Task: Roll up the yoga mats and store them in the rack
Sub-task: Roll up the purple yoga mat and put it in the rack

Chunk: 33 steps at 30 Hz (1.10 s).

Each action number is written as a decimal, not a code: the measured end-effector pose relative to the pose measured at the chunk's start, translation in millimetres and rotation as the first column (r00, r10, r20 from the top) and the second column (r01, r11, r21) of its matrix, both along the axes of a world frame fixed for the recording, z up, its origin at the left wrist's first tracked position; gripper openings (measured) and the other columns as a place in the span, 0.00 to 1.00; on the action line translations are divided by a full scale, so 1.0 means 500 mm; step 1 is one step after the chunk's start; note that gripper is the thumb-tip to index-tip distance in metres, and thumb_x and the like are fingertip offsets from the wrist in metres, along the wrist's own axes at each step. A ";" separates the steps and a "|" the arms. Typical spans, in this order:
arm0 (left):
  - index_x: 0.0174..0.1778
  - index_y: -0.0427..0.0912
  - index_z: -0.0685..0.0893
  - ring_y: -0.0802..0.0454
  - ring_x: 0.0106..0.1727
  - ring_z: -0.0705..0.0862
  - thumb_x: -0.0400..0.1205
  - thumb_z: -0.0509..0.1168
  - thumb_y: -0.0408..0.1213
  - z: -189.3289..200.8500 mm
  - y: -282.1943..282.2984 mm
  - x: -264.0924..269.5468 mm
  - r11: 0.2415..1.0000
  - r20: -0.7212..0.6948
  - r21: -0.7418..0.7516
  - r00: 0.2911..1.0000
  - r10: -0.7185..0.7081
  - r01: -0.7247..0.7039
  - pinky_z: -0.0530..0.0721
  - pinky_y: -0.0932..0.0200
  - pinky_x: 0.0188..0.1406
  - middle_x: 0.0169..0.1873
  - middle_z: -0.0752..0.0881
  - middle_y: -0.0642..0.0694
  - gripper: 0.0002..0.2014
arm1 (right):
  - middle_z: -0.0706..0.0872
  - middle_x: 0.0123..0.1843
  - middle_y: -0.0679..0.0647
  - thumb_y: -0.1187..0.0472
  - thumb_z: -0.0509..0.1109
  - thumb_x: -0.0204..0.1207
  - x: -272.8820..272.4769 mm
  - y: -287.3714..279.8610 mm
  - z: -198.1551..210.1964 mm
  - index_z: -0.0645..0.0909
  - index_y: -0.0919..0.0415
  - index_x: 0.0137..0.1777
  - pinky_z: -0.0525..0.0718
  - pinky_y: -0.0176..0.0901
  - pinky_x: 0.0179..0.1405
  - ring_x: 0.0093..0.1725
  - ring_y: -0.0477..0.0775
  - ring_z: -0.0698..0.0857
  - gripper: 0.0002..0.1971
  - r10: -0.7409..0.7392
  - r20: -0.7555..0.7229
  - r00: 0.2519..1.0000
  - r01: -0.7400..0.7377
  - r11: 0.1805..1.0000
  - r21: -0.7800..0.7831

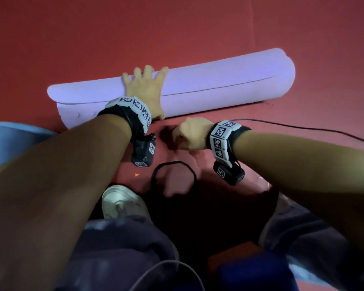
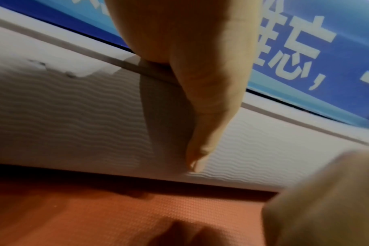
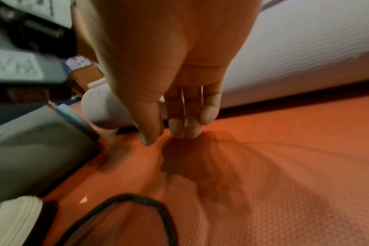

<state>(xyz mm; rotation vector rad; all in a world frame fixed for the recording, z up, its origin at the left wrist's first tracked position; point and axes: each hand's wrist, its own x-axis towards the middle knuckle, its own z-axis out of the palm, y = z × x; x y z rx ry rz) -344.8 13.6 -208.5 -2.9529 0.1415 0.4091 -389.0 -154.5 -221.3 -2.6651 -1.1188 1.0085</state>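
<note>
A lilac yoga mat (image 1: 219, 89) lies rolled into a long tube on the red floor mat (image 1: 177, 28), its loose edge running along the top. My left hand (image 1: 145, 85) lies flat on the roll left of its middle, fingers spread. In the left wrist view the thumb (image 2: 202, 133) presses the roll's ribbed side (image 2: 74, 108). My right hand (image 1: 187, 135) hangs just in front of the roll (image 3: 305, 50). Its fingertips (image 3: 175, 128) point down and touch the red surface (image 3: 284, 166), holding nothing that I can see. A black elastic loop (image 1: 173, 177) lies on the floor close behind that hand (image 3: 137, 209).
A light blue mat (image 1: 13, 143) lies at the left edge. My white shoe (image 1: 120, 200) and knees are at the bottom. A thin black cable (image 1: 303, 128) runs across the floor to the right. A blue banner with white characters (image 2: 305, 50) stands beyond the roll.
</note>
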 end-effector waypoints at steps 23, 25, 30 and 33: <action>0.83 0.58 0.54 0.34 0.71 0.69 0.50 0.87 0.56 0.006 -0.006 0.016 0.998 -0.061 -0.032 0.997 0.049 -0.051 0.64 0.27 0.73 0.73 0.69 0.41 0.68 | 0.86 0.44 0.54 0.58 0.69 0.73 -0.014 -0.016 -0.049 0.81 0.52 0.53 0.79 0.43 0.39 0.44 0.60 0.84 0.09 -0.200 -0.129 0.971 0.210 0.976 0.065; 0.83 0.55 0.54 0.33 0.72 0.69 0.51 0.88 0.54 0.015 -0.015 0.019 0.998 -0.089 -0.007 0.994 0.067 -0.068 0.62 0.24 0.74 0.74 0.68 0.40 0.67 | 0.83 0.40 0.49 0.62 0.71 0.71 0.014 -0.036 -0.033 0.82 0.54 0.49 0.73 0.39 0.38 0.43 0.58 0.83 0.07 -0.290 -0.150 0.945 0.310 0.941 0.135; 0.75 0.40 0.63 0.36 0.69 0.72 0.55 0.87 0.45 0.022 -0.059 0.026 0.998 -0.089 0.038 0.995 0.044 -0.041 0.68 0.24 0.70 0.70 0.70 0.41 0.55 | 0.83 0.44 0.48 0.69 0.70 0.73 0.057 -0.107 -0.008 0.84 0.58 0.55 0.75 0.38 0.43 0.43 0.49 0.80 0.12 -0.470 -0.190 0.862 0.507 0.812 0.288; 0.79 0.43 0.58 0.33 0.67 0.75 0.56 0.87 0.52 0.026 -0.094 0.035 0.998 -0.121 0.067 0.992 0.029 -0.021 0.70 0.29 0.70 0.68 0.71 0.37 0.60 | 0.83 0.46 0.46 0.70 0.67 0.74 0.056 -0.157 -0.015 0.83 0.56 0.60 0.70 0.34 0.46 0.45 0.48 0.79 0.17 -0.512 -0.149 0.846 0.529 0.770 0.358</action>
